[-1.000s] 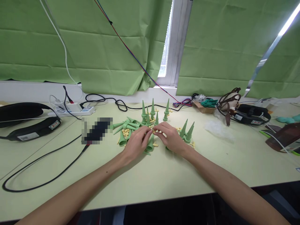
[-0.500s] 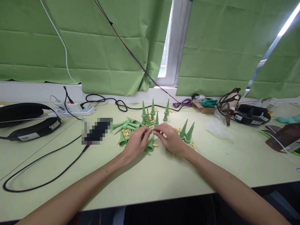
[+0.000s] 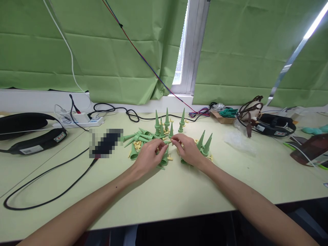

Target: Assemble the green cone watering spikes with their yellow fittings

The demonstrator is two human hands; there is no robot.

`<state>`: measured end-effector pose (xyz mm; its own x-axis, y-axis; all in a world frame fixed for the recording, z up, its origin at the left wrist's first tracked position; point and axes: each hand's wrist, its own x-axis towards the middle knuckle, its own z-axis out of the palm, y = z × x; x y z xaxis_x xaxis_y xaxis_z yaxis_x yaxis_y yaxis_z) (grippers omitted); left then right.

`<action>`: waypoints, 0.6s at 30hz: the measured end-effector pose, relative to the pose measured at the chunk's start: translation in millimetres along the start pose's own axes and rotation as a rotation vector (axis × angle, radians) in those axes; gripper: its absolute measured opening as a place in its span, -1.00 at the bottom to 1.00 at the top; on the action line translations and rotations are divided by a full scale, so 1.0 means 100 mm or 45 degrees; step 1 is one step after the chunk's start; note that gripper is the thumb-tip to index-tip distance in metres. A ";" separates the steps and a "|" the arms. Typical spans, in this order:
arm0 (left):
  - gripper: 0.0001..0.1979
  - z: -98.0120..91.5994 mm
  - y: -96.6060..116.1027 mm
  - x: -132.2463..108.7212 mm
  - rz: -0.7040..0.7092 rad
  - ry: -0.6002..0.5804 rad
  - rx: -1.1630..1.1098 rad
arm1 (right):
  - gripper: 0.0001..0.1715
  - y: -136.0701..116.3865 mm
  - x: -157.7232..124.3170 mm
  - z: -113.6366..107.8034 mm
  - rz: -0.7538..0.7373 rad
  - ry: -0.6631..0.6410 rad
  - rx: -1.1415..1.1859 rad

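Note:
My left hand is closed at the fingertips on a slim green plastic spike that lies level between my hands. From the other side, my right hand pinches at the spike's right end; a small pale bit shows there, too tiny to name. Below the fingers, a hollow green spike lies beside a yellow T-shaped piece. Left of my left hand is a pile of green spikes with small yellow pieces among them. Two upright green spikes stand just beyond my right wrist.
Several upright green spikes stand behind my hands, one spike apart from them. A dark pixelated device with a black cable lies left. Plastic wrap, a cardboard box and a black headset are at the right.
The yellow piece that was between my fingertips no longer shows there; a green spike is now between them. My right hand has shifted slightly right, opening a small gap between the hands.

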<state>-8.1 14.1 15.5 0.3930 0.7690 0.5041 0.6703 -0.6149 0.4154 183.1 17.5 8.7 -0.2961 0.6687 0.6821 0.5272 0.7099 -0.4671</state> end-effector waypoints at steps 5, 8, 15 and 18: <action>-0.74 0.02 0.00 -0.03 0.030 -0.132 0.135 | -0.83 0.00 -0.01 0.00 0.044 -0.001 -0.004; -0.72 0.03 0.00 -0.05 0.043 -0.160 0.160 | -0.84 0.00 -0.01 0.01 0.031 -0.006 -0.012; -0.74 0.02 0.04 -0.05 0.090 -0.233 0.172 | -0.85 0.00 -0.01 0.02 0.017 -0.012 -0.013; -0.81 0.02 0.06 -0.06 0.078 -0.274 0.178 | -0.85 0.00 -0.01 0.02 0.020 -0.009 -0.008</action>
<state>-5.2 6.4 14.0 0.5502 0.7599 0.3462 0.7157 -0.6427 0.2731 182.0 16.6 6.9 -0.2934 0.6815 0.6705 0.5368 0.6977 -0.4743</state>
